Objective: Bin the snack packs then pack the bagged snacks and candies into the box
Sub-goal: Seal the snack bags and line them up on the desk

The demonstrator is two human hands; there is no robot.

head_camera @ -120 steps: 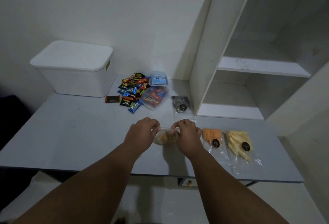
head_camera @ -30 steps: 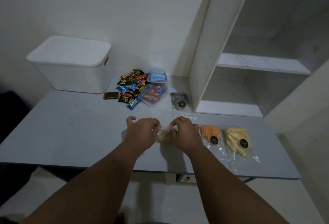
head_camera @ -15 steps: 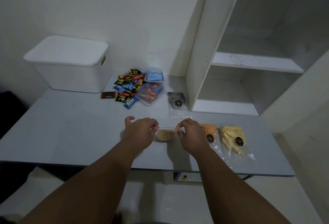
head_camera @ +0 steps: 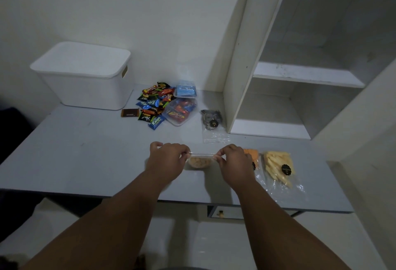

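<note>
My left hand (head_camera: 166, 161) and my right hand (head_camera: 233, 162) each pinch one end of the top edge of a small clear bag of tan snacks (head_camera: 199, 162), held just above the grey table (head_camera: 85, 162). To the right lie an orange snack bag (head_camera: 251, 154), partly hidden by my right hand, and a yellow snack bag (head_camera: 277, 167). A bag of dark round snacks (head_camera: 211, 119) lies further back. A pile of wrapped candies (head_camera: 153, 103), a clear bag of candies (head_camera: 179, 111) and a blue pack (head_camera: 185, 90) sit beside the white lidded box (head_camera: 85, 75).
A white shelf unit (head_camera: 242, 55) with open compartments stands at the table's back right. A single brown wrapped bar (head_camera: 130, 112) lies left of the candy pile. The wall runs behind the box.
My hands have spread further apart along the bag's top edge, stretching it out. The view has shifted slightly; the other items lie where they were.
</note>
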